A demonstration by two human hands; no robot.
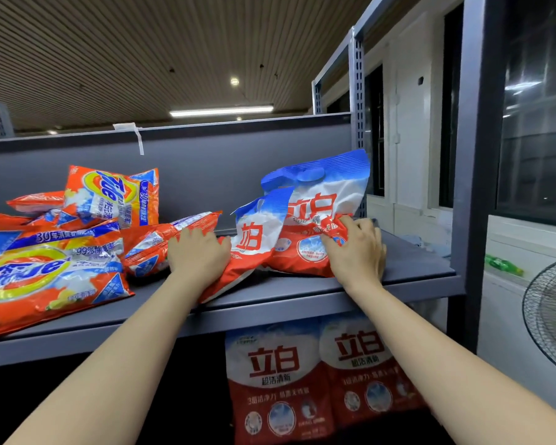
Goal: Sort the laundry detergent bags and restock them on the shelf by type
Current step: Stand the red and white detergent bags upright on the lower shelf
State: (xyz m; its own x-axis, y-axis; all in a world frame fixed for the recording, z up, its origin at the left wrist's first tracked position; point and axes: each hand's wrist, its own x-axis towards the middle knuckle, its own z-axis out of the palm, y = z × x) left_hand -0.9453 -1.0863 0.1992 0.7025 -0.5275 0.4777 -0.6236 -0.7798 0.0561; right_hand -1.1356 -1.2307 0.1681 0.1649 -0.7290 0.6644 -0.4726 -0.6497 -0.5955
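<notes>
Two bare hands work a grey metal shelf [398,268] under a slatted ceiling. The left hand [199,255] lies with straight fingers flat on the lower red part of a red, white and blue plastic detergent bag [254,242], which slumps near the shelf's front edge, its bottom corner just over the lip. The right hand [357,248] has its grip closed on a second, larger red, white and blue detergent bag [321,207], fingers curled into the crumpled red plastic near its base; this bag leans tilted towards the shelf's right rear post, touching the first. To the left, a loose heap of orange Tide detergent bags [52,268] covers the same shelf. Below it, two more red-and-white bags [302,374] stand upright side by side. A wire-guarded fan [552,316] shows at far right.
</notes>
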